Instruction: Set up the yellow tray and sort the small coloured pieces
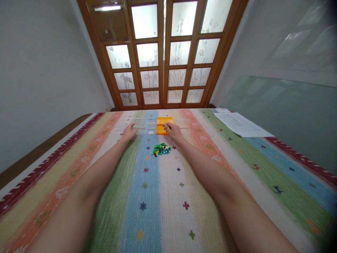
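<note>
My left hand (129,133) rests at a clear plastic tray (140,126), its thumb and fingers apart. Over an orange-yellow divided tray (164,120) is my right hand (172,131), its fingertips pinched together; whether a small piece is between them is too small to make out. Nearer to me, between my forearms, lies a loose pile of tiny building bricks (161,149) in green, blue, yellow, white and black. More clear plastic (185,130) shows just right of my right hand, its edges faint against the cloth.
A striped, patterned tablecloth (143,218) covers the table. Printed paper sheets (240,124) lie at the far right. Beyond the table's far edge stand wooden doors (163,52) with frosted panes. A pale glass panel (284,105) leans along the right wall.
</note>
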Demonstrator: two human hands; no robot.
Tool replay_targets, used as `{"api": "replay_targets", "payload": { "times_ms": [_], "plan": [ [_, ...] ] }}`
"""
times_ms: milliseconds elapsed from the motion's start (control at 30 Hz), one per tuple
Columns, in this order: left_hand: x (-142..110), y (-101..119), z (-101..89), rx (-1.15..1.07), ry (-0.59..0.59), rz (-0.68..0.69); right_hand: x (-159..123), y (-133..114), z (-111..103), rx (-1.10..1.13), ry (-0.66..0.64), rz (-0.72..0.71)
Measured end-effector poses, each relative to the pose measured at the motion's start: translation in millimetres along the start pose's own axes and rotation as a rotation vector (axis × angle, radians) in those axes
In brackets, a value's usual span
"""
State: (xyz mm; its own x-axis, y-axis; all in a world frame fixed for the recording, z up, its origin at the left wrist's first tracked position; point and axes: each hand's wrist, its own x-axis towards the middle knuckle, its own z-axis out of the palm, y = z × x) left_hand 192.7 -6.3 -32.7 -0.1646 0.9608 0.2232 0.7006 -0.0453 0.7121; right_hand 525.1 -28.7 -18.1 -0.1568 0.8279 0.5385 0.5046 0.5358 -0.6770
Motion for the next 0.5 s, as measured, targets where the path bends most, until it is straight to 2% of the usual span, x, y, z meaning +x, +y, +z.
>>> {"api": "replay_targets", "payload": {
  "times_ms": [133, 200, 300, 400, 500],
  "plan": [
    [4, -6, -22.1, 0.135, 0.197, 0.068, 0, 2, 1, -0.018, -0.013, 0.007],
    [10, -16, -35.5, 0.236, 0.239, 0.137, -1, 1, 1, -0.051, -0.021, -0.011],
    [22, -39, -54.1, 0.344, 0.128, 0.198, -4, -5, 4, -0.134, -0.048, -0.083],
    [30, -62, -69.0, 0.406, -0.005, 0.198, -8, -15, 8, -0.198, -0.118, -0.203],
    [31, -75, -80.9, 0.467, -0.063, 0.206, -11, -23, 14, -0.294, -0.202, -0.276]
  ]
}}
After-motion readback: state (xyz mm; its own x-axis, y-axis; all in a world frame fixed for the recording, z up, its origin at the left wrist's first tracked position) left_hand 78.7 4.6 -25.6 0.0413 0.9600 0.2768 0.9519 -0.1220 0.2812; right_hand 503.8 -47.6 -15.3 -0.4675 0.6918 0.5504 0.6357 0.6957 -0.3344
